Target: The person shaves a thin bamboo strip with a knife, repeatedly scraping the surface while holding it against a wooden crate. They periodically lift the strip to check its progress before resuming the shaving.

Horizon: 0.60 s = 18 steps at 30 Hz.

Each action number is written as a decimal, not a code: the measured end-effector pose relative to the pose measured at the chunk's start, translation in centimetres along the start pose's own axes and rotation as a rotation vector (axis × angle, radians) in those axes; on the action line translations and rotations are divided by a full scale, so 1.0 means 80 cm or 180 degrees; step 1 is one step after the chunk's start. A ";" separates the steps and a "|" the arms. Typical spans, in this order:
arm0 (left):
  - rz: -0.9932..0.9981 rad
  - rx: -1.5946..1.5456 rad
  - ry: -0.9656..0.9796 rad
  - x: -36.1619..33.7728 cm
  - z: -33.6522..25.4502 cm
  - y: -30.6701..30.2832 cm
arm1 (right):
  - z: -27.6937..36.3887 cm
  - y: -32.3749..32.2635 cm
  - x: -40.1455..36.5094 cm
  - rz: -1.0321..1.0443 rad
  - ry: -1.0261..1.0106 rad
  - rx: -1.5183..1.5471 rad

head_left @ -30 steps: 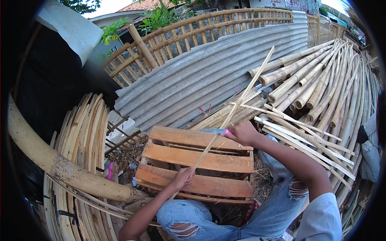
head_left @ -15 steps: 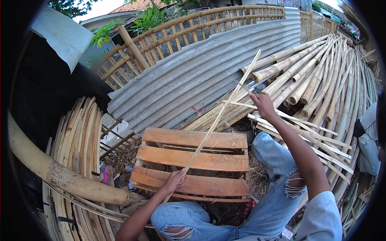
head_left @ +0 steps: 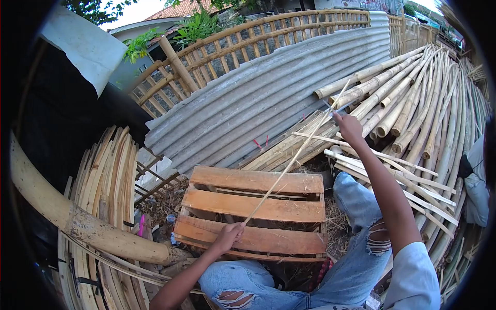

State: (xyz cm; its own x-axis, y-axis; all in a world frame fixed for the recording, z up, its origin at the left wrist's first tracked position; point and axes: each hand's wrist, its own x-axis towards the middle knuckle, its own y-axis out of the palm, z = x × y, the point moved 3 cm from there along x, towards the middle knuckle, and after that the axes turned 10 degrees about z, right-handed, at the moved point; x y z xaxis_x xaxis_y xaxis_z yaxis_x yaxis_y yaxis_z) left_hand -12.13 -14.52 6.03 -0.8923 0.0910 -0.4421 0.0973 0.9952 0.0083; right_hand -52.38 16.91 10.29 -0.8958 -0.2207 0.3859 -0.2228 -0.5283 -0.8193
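Observation:
A long thin bamboo strip (head_left: 290, 164) runs slantwise above a slatted wooden crate (head_left: 253, 204). Its lower end is gripped in my left hand (head_left: 229, 236), whose fingers are wrapped round it over the crate's front left. Near the strip's upper end, my right hand (head_left: 348, 127) is closed on the handle of a knife (head_left: 328, 105); the blade lies by the strip. Most of the handle is hidden by the fingers.
Split bamboo strips (head_left: 403, 181) lie crossed right of the crate, with bamboo poles (head_left: 400, 103) behind. Corrugated sheeting (head_left: 248, 98) and a bamboo fence (head_left: 243, 44) stand ahead. A thick bamboo pole (head_left: 103, 232) and upright slats (head_left: 106, 170) are at left. Another person's leg (head_left: 476, 191) shows far right.
My right hand and the knife have shifted slightly right and down. The strip now looks thinner, seen more edge-on, and its upper end is lower. The whole view has shifted a little.

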 end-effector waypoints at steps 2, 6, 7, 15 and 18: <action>-0.0017 0.0343 0.0125 0.000 -0.004 0.008 | -0.030 0.018 -0.001 0.0339 0.0168 0.0684; -0.0349 -0.0032 0.0259 0.026 -0.018 0.003 | 0.053 0.009 -0.053 0.1546 0.0915 0.3159; -0.0499 -0.0086 0.0265 0.031 -0.025 0.004 | 0.079 0.018 -0.062 0.1629 0.0767 0.3367; -0.0854 -0.0128 0.0743 0.085 -0.082 0.022 | 0.259 0.056 -0.154 0.2410 0.0209 0.4502; -0.0843 0.0004 0.0810 0.099 -0.104 0.024 | 0.277 0.040 -0.152 0.1923 0.0347 0.4530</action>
State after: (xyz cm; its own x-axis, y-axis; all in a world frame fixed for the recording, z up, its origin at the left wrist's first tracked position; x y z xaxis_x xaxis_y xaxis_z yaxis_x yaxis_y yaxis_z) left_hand -22.67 -11.55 10.01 -0.9678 -0.1637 -0.1915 -0.1513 0.9854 -0.0777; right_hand -33.68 -0.26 12.36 -0.7514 -0.6557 0.0744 0.6501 -0.7162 0.2537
